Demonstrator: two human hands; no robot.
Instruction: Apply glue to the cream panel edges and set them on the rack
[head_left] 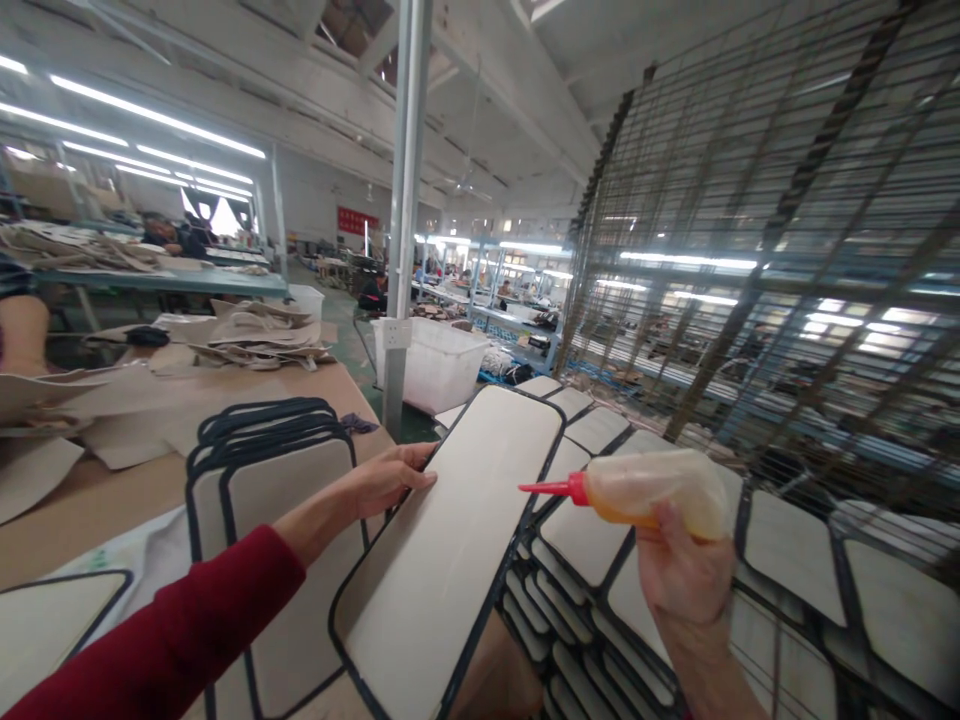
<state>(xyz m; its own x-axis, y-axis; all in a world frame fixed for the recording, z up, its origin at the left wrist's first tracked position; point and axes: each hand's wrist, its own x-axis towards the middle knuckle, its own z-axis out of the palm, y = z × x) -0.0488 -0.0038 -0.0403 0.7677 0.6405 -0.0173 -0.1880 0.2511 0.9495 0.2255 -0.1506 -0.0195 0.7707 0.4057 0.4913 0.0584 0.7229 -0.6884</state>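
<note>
A long cream panel with rounded corners and a dark edge (457,540) is held tilted up in front of me. My left hand (394,478) grips its left edge, thumb on the face and fingers behind. My right hand (686,565) is wrapped round a translucent squeeze bottle (652,485) with amber liquid inside. The bottle lies nearly level, its red nozzle (551,488) pointing left at the panel's right edge; whether they touch I cannot tell. Several similar dark-edged panels (292,540) stand stacked left of the held one.
Many dark-edged panels (795,550) lie in rows at the right, beneath a wire rack (750,240). Cut beige sheets (127,410) cover part of the brown table (300,385) at the left. A metal post (405,220) and a white bin (442,360) stand ahead. A person's arm (22,330) shows far left.
</note>
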